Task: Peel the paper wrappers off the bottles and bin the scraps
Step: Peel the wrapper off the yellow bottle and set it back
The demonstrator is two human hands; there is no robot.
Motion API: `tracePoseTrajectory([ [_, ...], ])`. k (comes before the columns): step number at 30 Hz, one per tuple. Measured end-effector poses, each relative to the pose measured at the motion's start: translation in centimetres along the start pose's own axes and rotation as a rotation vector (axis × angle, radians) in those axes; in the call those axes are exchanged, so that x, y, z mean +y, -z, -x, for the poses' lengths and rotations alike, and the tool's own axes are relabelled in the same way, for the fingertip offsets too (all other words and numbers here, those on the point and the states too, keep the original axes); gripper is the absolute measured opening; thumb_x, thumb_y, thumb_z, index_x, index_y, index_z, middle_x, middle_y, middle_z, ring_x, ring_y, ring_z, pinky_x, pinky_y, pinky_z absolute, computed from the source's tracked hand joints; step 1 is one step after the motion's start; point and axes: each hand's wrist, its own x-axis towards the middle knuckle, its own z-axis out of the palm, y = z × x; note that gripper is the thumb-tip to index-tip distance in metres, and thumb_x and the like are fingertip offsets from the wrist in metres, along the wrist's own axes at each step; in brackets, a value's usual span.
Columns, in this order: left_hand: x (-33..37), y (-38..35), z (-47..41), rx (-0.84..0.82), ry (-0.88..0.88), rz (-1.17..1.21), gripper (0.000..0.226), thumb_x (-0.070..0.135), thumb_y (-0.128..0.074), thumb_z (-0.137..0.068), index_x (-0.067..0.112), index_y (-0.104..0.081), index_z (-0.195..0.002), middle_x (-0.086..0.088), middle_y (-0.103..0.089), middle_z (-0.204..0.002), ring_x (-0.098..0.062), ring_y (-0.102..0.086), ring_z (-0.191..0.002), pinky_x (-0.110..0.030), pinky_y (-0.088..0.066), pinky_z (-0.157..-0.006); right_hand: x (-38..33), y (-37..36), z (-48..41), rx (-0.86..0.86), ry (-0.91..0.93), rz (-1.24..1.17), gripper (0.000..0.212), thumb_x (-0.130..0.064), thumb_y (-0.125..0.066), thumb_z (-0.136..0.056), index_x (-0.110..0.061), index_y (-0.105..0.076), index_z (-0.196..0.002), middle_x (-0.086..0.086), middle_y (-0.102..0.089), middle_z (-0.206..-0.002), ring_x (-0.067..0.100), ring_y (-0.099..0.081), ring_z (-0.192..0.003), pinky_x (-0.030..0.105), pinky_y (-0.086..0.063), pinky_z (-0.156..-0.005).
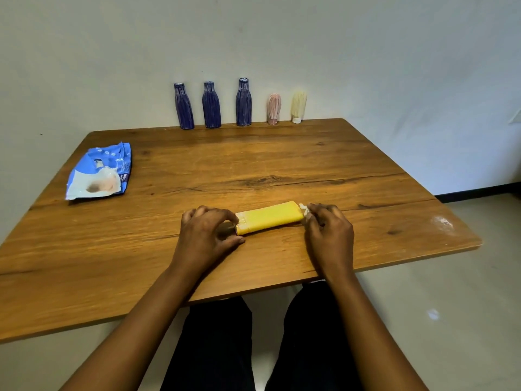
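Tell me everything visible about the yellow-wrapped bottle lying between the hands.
The yellow-wrapped bottle lies on its side on the wooden table, near the front edge, its right end a little farther from the person. Matte yellow paper covers nearly its whole length. At the left end a paler strip, perhaps tape, crosses the wrap, and the left hand pinches that end between thumb and fingers. At the right end a bit of whitish crumpled paper sticks out, and the right hand grips it. The bottle itself is hidden by the paper.
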Motion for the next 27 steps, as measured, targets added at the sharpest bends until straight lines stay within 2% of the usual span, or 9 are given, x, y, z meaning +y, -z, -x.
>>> tracePoseTrajectory([
  [3, 0.4, 0.3, -0.1, -0.015, 0.113, 0.053, 0.055, 0.046, -0.082, -0.064, 0.030, -0.063, -0.113, 0.013, -0.058, -0.103, -0.010, -0.045, -0.102, -0.030, -0.024, -0.091, -0.7, 0.2, 0.5, -0.009, -0.002, -0.084, 0.026, -0.014, -0.061, -0.090, -0.015, -0.066, -0.116, -0.001, -0.065, -0.108, 0.011, -0.057, -0.097, 0.032, -0.050, -0.085],
  [5, 0.4, 0.4, -0.2, -0.056, 0.210, 0.139, 0.067, 0.043, -0.085, -0.062, 0.032, -0.058, -0.123, 0.019, -0.048, -0.104, -0.009, -0.041, -0.109, -0.034, -0.029, -0.100, -1.3, 0.0, 0.9, -0.049, 0.057, -0.133, 0.028, -0.013, -0.059, -0.091, -0.016, -0.064, -0.118, -0.003, -0.066, -0.106, 0.013, -0.056, -0.101, 0.031, -0.048, -0.085],
  [9, -1.0, 0.0, -0.6, -0.178, 0.341, 0.328, 0.083, 0.043, -0.087, -0.059, 0.039, -0.048, -0.133, 0.017, -0.049, -0.117, -0.017, -0.045, -0.126, -0.046, -0.038, -0.107, -3.2, -1.0, 1.3, -0.218, 0.062, -0.335, 0.030, -0.012, -0.058, -0.092, -0.027, -0.063, -0.118, -0.017, -0.059, -0.103, -0.005, -0.052, -0.100, 0.011, -0.041, -0.078],
  [12, -1.4, -0.5, -0.8, -0.171, 0.310, 0.237, 0.073, 0.046, -0.084, -0.062, 0.039, -0.054, -0.128, 0.008, -0.057, -0.122, -0.016, -0.044, -0.123, -0.038, -0.032, -0.106, -4.3, -1.8, 0.9, -0.378, 0.076, -0.438, 0.035, -0.009, -0.056, -0.093, -0.032, -0.061, -0.119, -0.014, -0.057, -0.102, -0.006, -0.053, -0.097, 0.008, -0.040, -0.076],
  [15, -1.5, -0.7, -0.8, -0.156, 0.271, 0.169, 0.064, 0.051, -0.080, -0.063, 0.039, -0.059, -0.122, 0.010, -0.063, -0.118, -0.015, -0.042, -0.120, -0.033, -0.027, -0.097, -4.7, -2.5, 0.8, -0.465, 0.170, -0.334, 0.037, -0.002, -0.055, -0.091, -0.026, -0.065, -0.117, -0.008, -0.052, -0.099, -0.006, -0.051, -0.094, 0.008, -0.040, -0.077],
  [19, -1.5, -0.8, -0.9, -0.158, 0.296, 0.187, 0.061, 0.050, -0.082, -0.062, 0.039, -0.060, -0.119, 0.014, -0.064, -0.115, -0.014, -0.039, -0.119, -0.033, -0.026, -0.093, -4.3, -3.3, 0.8, -0.417, 0.427, 0.045, 0.028, -0.011, -0.062, -0.087, -0.021, -0.068, -0.113, -0.001, -0.056, -0.105, 0.015, -0.052, -0.095, 0.030, -0.046, -0.076],
  [21, -1.5, -0.7, -0.9, -0.158, 0.311, 0.195, 0.061, 0.051, -0.082, -0.061, 0.040, -0.060, -0.117, 0.014, -0.064, -0.114, -0.015, -0.038, -0.119, -0.033, -0.027, -0.091, -4.0, -3.3, 0.8, -0.351, 0.517, 0.197, 0.028, -0.016, -0.065, -0.085, -0.019, -0.068, -0.112, 0.000, -0.061, -0.106, 0.019, -0.050, -0.095, 0.036, -0.046, -0.073],
  [24, -1.6, -0.8, -0.9, -0.165, 0.323, 0.195, 0.062, 0.053, -0.081, -0.060, 0.041, -0.060, -0.117, 0.014, -0.064, -0.115, -0.016, -0.038, -0.119, -0.032, -0.026, -0.088, -3.7, -2.9, 0.7, -0.288, 0.582, 0.273, 0.028, -0.019, -0.066, -0.084, -0.016, -0.068, -0.112, -0.001, -0.066, -0.105, 0.018, -0.047, -0.094, 0.035, -0.046, -0.070],
  [27, -1.5, -0.7, -1.0, -0.176, 0.320, 0.195, 0.061, 0.053, -0.080, -0.061, 0.041, -0.060, -0.117, 0.014, -0.064, -0.115, -0.016, -0.037, -0.119, -0.032, -0.026, -0.088, -3.6, -2.5, 0.7, -0.346, 0.609, 0.331, 0.034, -0.028, -0.064, -0.086, -0.013, -0.065, -0.117, 0.001, -0.067, -0.109, 0.019, -0.051, -0.094, 0.031, -0.047, -0.071],
])
